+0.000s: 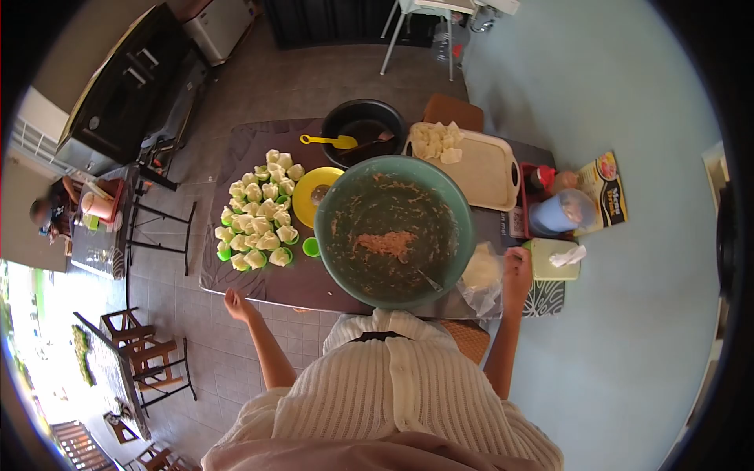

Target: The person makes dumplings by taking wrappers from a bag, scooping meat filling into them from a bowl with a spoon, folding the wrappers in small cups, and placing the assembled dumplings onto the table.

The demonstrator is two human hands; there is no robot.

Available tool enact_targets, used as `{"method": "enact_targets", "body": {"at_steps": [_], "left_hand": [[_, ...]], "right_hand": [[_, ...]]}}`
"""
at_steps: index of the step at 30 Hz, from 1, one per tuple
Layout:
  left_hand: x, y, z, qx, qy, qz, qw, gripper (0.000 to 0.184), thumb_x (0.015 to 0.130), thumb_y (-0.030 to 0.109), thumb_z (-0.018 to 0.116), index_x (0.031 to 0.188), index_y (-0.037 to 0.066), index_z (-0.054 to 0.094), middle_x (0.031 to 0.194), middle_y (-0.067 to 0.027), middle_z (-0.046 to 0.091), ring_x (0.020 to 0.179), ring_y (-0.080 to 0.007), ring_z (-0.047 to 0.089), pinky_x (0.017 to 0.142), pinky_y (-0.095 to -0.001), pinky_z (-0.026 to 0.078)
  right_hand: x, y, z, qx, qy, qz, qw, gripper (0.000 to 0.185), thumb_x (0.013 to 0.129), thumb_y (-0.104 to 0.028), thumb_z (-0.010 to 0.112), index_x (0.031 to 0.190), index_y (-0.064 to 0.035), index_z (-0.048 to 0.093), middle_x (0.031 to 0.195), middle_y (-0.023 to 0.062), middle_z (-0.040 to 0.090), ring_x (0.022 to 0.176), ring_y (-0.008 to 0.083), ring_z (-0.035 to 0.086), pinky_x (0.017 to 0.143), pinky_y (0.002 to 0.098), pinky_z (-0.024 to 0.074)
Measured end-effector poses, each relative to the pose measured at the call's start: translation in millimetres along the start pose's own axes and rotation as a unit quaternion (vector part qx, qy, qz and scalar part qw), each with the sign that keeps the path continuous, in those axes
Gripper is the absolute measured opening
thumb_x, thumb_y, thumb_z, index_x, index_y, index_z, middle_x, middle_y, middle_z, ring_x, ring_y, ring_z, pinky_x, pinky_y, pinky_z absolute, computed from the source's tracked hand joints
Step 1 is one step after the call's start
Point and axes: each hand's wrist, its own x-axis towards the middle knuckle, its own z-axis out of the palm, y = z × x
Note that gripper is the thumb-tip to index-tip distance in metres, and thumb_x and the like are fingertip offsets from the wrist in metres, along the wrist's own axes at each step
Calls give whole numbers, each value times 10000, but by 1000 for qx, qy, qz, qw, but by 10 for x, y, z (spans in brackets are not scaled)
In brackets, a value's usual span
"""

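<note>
My left hand (237,305) hangs just off the table's front edge, fingers curled in, with nothing visible in it. My right hand (516,272) is closed beside a clear plastic bag (481,276) that holds pale, flat round pieces; whether it grips anything is hidden. Between the hands stands a big green basin (462,235), its wall smeared with a pinkish minced mixture (386,244). A spoon (430,281) leans inside it. To the left, several small green cups hold pale folded dumplings (259,212). One green cup (312,247) sits apart, by a yellow plate (303,206).
Behind the basin are a black tub (334,125) with a yellow scoop (339,142) across it and a cream tray (491,169) bearing pale wrappers (437,142). At right, a red basket (528,224) holds a bluish container (554,213), near a tissue box (554,267). Another person (59,206) is far left.
</note>
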Motion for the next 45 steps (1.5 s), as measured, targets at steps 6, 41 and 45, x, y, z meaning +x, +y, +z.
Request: {"method": "enact_targets", "body": {"at_steps": [6,41,45], "left_hand": [[-165,650,-82,-22,25,52,998,167,804,86,596,947,0,596,888,-52,594,789,-135,538,721,-250,451],[-1371,2078,699,-177,-313,58,931,79,842,56,527,915,28,536,811,-3,543,725,-74,495,635,-198,399],[-1519,2131,726,-163,-334,66,926,88,850,66,520,924,20,536,814,-6,543,728,-74,497,643,-201,402]], "right_hand": [[-93,928,-507,-320,-67,27,945,234,795,-218,472,705,-40,593,808,198,599,737,383,570,646,458,437],[-493,1637,334,-252,166,188,935,99,736,-100,593,826,-58,584,794,120,599,779,301,582,671,404,457],[-462,1845,243,-229,158,131,952,120,776,-157,536,852,-75,577,866,139,593,825,322,576,679,447,448]]}}
